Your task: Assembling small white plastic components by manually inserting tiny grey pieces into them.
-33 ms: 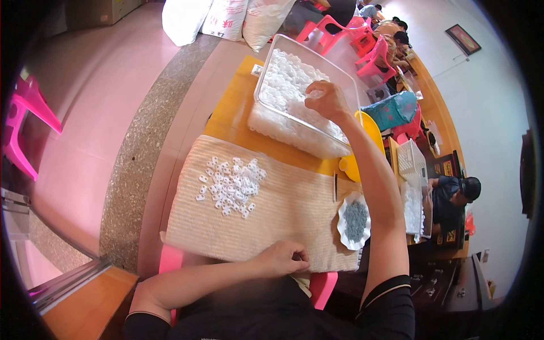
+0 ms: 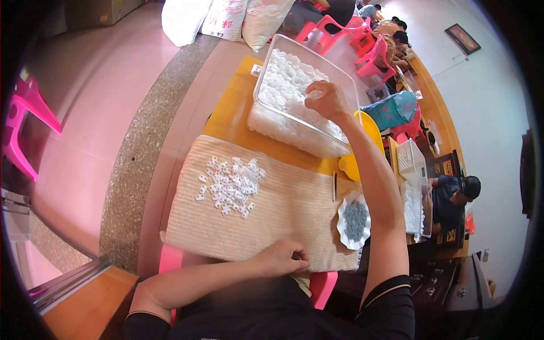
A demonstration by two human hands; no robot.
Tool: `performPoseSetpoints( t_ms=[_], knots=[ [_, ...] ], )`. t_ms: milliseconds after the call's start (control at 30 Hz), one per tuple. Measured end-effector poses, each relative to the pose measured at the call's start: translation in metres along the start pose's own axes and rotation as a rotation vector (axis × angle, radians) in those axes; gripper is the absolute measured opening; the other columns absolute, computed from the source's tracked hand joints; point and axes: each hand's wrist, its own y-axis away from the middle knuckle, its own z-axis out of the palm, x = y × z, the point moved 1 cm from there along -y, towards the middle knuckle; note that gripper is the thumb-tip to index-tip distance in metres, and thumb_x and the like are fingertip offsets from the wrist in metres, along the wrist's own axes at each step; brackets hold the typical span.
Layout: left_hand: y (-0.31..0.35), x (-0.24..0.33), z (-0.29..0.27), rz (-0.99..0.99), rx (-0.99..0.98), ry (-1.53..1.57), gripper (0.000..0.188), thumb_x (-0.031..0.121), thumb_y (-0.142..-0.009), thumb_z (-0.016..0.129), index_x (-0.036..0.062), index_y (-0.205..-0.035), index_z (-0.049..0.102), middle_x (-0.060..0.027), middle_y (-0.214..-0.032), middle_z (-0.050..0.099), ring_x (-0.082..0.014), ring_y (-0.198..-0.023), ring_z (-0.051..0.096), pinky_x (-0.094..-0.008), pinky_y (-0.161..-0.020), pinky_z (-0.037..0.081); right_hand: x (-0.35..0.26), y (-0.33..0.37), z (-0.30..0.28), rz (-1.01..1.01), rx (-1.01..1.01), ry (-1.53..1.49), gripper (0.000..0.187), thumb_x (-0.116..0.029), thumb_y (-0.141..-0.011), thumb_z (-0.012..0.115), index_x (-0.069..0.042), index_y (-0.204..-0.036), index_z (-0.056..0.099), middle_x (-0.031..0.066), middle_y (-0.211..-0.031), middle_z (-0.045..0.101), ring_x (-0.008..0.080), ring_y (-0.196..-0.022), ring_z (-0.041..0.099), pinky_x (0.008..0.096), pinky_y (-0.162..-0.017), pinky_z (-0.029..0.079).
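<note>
My right hand (image 2: 327, 101) is over a clear plastic bin (image 2: 300, 126), its fingers curled together above the heap of small white plastic parts (image 2: 292, 76) inside. Whatever those fingers hold, if anything, is hidden. Close to my body, my left hand (image 2: 283, 258) rests at the near edge of a tan ribbed cloth (image 2: 283, 209). Its fingers are bent in toward the thumb, and I cannot make out anything between them. On the cloth's left half lies a loose pile of small white pieces with holes (image 2: 233, 184).
A white wavy-rimmed dish (image 2: 342, 229) of small grey pieces sits on the right, below a thin dark stick (image 2: 335, 187). Behind my right forearm is a yellow container (image 2: 352, 170). Pink chairs (image 2: 326, 33), white sacks (image 2: 224, 20) and a seated person (image 2: 450, 192) are farther off.
</note>
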Motion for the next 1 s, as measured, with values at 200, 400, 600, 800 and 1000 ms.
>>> performPoseSetpoints(
  t_ms=[200,400,600,800,1000],
  knots=[
    [-0.001,-0.008,0.007,0.109,0.085,0.018,0.015,0.014,-0.079,0.068,0.0002,-0.083,0.066,-0.0101,-0.076,0.069,-0.0153,-0.072,0.065,-0.0302,-0.068,0.051,-0.006,0.014,-0.024,-0.036,0.035,-0.057,0.024,-0.019,-0.066,0.07,-0.006,-0.086,0.07,0.0103,-0.086,0.068,0.0219,-0.085,0.064,0.0313,-0.08,0.049],
    [-0.005,-0.016,0.005,0.127,0.096,0.085,0.016,0.015,-0.08,0.069,0.0,-0.083,0.066,-0.0082,-0.074,0.067,-0.0122,-0.069,0.061,-0.0291,-0.065,0.05,-0.053,0.044,-0.063,-0.178,0.071,-0.067,0.02,-0.011,-0.068,0.072,-0.002,-0.085,0.067,0.0062,-0.086,0.065,0.017,-0.085,0.063,0.0285,-0.081,0.048],
    [-0.009,-0.01,0.0,-0.005,0.048,0.135,0.017,0.014,-0.082,0.071,-0.0017,-0.089,0.067,-0.0051,-0.079,0.068,-0.009,-0.075,0.06,-0.0257,-0.069,0.05,-0.086,0.119,-0.063,-0.277,0.044,-0.106,0.016,-0.004,-0.069,0.069,-0.002,-0.085,0.066,0.0067,-0.088,0.063,0.0181,-0.085,0.063,0.0286,-0.076,0.05],
    [-0.01,-0.02,0.004,0.075,0.047,0.184,0.016,0.013,-0.083,0.071,-0.0011,-0.086,0.066,-0.0039,-0.077,0.066,-0.0082,-0.072,0.059,-0.0248,-0.065,0.049,-0.064,0.197,0.031,-0.126,-0.183,-0.301,0.02,-0.003,-0.067,0.07,-0.004,-0.087,0.067,0.01,-0.093,0.061,0.0238,-0.087,0.063,0.0301,-0.071,0.051],
    [-0.006,-0.012,0.001,0.026,0.031,0.22,0.015,0.013,-0.084,0.071,-0.0013,-0.087,0.065,-0.0039,-0.077,0.066,-0.0083,-0.07,0.059,-0.0243,-0.064,0.049,-0.065,0.225,0.053,-0.066,-0.147,-0.25,0.02,-0.006,-0.071,0.07,-0.006,-0.091,0.068,0.0108,-0.097,0.062,0.0282,-0.083,0.065,0.0331,-0.07,0.052]
  ],
)
